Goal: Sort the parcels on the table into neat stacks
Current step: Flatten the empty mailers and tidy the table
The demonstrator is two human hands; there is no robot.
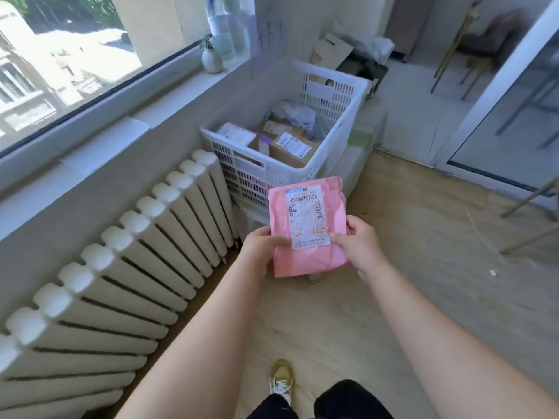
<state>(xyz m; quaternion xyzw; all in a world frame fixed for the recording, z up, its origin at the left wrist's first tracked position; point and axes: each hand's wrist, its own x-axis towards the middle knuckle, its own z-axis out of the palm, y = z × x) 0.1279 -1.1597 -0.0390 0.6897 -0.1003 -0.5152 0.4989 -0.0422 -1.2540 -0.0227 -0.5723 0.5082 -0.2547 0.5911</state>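
Left grip (263, 246) and right grip (357, 243) are pinching the flat pink plastic parcel (308, 261) between them. It is hovering before the white slatted basket (260, 164).

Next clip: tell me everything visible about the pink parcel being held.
The pink parcel is a flat, slightly creased mailer bag, plastic by its look, held roughly upright in front of the white basket. A white shipping label with barcodes and orange handwriting covers much of its front. The left hand and right hand pinch its lower sides, thumbs in front.
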